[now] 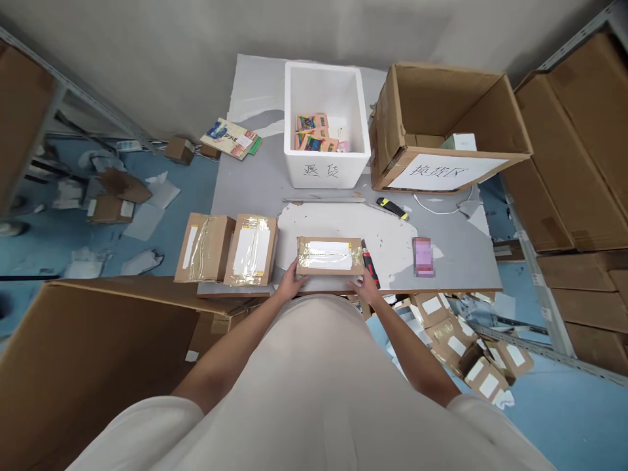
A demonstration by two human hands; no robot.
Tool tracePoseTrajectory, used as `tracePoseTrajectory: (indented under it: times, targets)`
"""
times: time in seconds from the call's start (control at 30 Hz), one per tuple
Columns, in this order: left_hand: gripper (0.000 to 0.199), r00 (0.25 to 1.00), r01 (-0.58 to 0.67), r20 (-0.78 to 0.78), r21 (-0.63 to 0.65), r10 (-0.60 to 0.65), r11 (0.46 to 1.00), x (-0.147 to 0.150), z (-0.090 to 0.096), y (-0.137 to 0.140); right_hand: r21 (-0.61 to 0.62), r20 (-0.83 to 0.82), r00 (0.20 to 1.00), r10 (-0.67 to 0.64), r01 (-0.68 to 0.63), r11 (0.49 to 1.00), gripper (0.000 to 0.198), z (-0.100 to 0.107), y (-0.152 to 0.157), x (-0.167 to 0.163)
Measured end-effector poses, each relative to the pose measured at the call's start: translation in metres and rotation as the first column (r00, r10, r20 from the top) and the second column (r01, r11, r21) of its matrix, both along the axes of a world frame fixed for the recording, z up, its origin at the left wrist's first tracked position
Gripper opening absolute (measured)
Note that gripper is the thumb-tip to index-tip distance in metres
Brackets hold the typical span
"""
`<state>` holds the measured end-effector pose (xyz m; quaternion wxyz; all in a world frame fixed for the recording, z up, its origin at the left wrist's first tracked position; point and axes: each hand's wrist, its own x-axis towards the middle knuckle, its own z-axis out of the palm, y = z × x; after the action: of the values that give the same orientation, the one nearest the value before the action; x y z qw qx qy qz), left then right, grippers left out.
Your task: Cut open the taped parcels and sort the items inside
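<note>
A small taped cardboard box [330, 256] with a white label on top lies at the front edge of the table, between my two hands. My left hand [291, 282] grips its left end near the front corner. At the right end my right hand [365, 286] holds the other front corner. Just beyond that hand lies a red and black utility knife [370, 267], partly hidden by the box. To the left stand two more taped boxes, a labelled one [251, 250] and another [205, 248] beside it.
On the grey table [456, 261] stand a white foam box [324, 171] with small colourful packs and an open carton [449, 173]. A yellow-black cutter [392, 208], a pink phone-shaped item [423, 257] and booklets [228, 139] lie about. Parcels [449, 333] cover the floor at right; a large carton [98, 366] stands left.
</note>
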<state>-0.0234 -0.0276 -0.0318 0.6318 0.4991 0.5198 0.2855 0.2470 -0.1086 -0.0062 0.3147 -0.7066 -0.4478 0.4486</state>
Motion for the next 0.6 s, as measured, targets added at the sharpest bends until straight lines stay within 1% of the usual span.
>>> tracePoseTrajectory:
  times: [0.07,0.1,0.17,0.23,0.33,0.43,0.5,0.6]
  targets:
    - [0.082,1.000,-0.008,-0.001,0.020,0.008,1.000,0.003,-0.003,0.000,-0.050,0.004,0.999,0.032,-0.032,0.998,0.067,-0.007,0.003,0.004]
    - [0.078,1.000,-0.015,-0.013,0.030,0.015,0.999,0.004,-0.002,0.000,-0.049,0.010,1.000,0.030,-0.029,0.998,0.062,-0.009,0.006,0.005]
    - [0.070,0.998,-0.032,-0.061,0.046,0.035,0.998,0.005,0.004,0.003,-0.028,0.014,1.000,0.012,-0.011,1.000,0.052,-0.007,0.013,0.008]
    - [0.063,0.990,-0.058,-0.124,0.080,0.068,0.995,0.005,0.014,0.007,-0.006,0.027,1.000,-0.011,0.011,1.000,0.048,-0.002,0.020,0.012]
    - [0.057,0.969,-0.082,-0.221,0.143,0.112,0.986,0.008,0.024,0.016,0.005,0.100,0.994,-0.052,0.052,0.999,0.048,0.009,0.027,0.016]
    - [0.051,0.947,-0.034,-0.313,0.147,0.079,0.989,0.013,0.025,0.021,-0.020,0.159,0.985,-0.071,0.075,0.997,0.054,0.014,0.031,0.016]
    - [0.049,0.942,-0.009,-0.330,0.137,0.054,0.991,0.016,0.023,0.021,-0.034,0.152,0.986,-0.069,0.075,0.997,0.056,0.013,0.032,0.014]
    - [0.052,0.949,-0.018,-0.311,0.126,0.057,0.992,0.018,0.020,0.019,-0.044,0.121,0.989,-0.080,0.086,0.995,0.059,0.008,0.031,0.012]
